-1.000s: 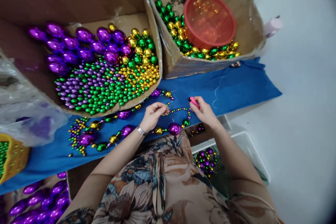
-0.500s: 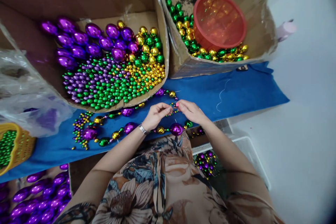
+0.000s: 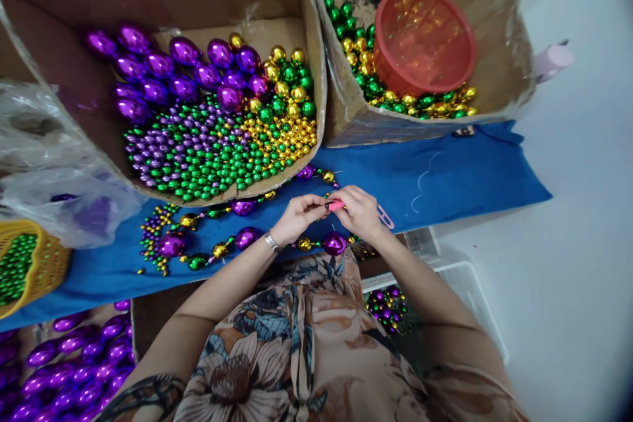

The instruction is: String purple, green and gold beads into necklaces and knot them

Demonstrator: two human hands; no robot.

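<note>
My right hand (image 3: 360, 212) is closed around a pair of pink thread snips (image 3: 385, 217). Their looped back end sticks out behind the palm, and the dark tip points at my left fingertips. My left hand (image 3: 299, 216) pinches the end of a bead necklace's string, though the fingers mostly hide that spot. The bead necklace (image 3: 248, 238), with large purple balls and smaller green and gold ones, lies in a long loop on the blue cloth (image 3: 361, 168). A heap of small beads (image 3: 155, 237) lies by its left end.
A cardboard box (image 3: 316, 72) of purple, green and gold beads stands behind my hands. To its right, another box (image 3: 346, 125) holds beads and a red basket (image 3: 425, 82). A yellow basket (image 3: 49, 270) stands left. White thread (image 3: 420, 181) lies on the cloth.
The pink snips now show much more, turned in my right hand with the tip at my left fingers and the loop out behind. My left hand keeps its pinch. The view has shifted slightly.
</note>
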